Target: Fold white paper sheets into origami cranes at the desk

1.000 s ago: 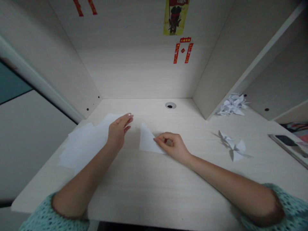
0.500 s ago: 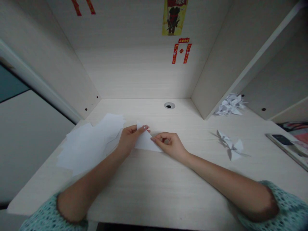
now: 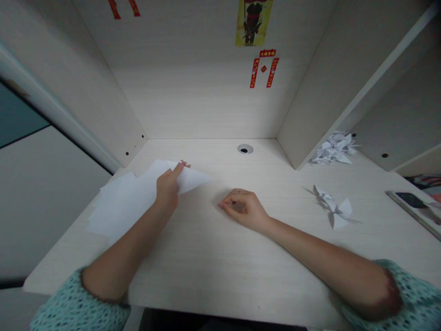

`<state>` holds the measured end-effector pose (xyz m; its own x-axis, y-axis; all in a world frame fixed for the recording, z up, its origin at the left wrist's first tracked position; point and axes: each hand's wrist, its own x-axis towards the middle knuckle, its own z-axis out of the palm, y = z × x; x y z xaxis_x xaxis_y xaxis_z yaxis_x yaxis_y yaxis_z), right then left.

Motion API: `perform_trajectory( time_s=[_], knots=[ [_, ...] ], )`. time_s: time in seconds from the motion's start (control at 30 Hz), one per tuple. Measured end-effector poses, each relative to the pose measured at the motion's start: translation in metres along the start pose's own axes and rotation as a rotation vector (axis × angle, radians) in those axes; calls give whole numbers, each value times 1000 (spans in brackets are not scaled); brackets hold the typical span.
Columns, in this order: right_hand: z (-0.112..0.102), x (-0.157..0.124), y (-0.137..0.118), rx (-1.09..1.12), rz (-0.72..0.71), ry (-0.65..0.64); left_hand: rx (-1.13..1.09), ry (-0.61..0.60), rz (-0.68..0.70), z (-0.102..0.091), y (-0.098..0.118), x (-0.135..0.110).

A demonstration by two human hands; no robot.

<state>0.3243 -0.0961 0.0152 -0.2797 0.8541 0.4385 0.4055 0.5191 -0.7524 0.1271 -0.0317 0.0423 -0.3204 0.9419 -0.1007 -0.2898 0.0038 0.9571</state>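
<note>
Paper [image 3: 195, 178], folded to a triangle, is pinched by the left hand [image 3: 167, 186] over loose sheets [image 3: 120, 207]. The right hand [image 3: 243, 209] rests curled shut, empty, on the worktop [image 3: 213, 257]. A light pinch near the fold should spare the crease.

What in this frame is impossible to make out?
Head view only.
Right hand: curled fingers hide whether it pinches anything.
Folded paper: left hand covers its left end.
Dark device: cut off by the right edge.
Yellow poster: cut off by the top edge, print too small.
</note>
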Motion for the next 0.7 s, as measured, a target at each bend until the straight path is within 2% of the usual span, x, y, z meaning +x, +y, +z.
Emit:
perform_trajectory(
  time_s=[0.03,0.1,0.2,0.3,0.4,0.47,0.57,0.7],
  knots=[
    [-1,-1,-2,-13,-71,21,10,12,2,-1,0,1],
    [-4,-1,-5,-31,-178,85,66,-39,-19,0,-1,0],
    [-6,0,-4,-115,-225,166,115,-168,-67,3,-5,-10],
    [-4,1,2,-228,-225,100,127,-268,-110,7,-9,-21],
    [-2,0,7,-269,-211,17,139,-358,-184,8,-12,-26],
    [-2,-1,9,-247,-186,1,128,-373,-230,8,-13,-26],
    [-3,-1,10,-149,-128,6,120,-366,-260,8,-14,-25],
    [-2,3,15,63,2,32,138,-420,-252,8,-11,-25]
  ],
)
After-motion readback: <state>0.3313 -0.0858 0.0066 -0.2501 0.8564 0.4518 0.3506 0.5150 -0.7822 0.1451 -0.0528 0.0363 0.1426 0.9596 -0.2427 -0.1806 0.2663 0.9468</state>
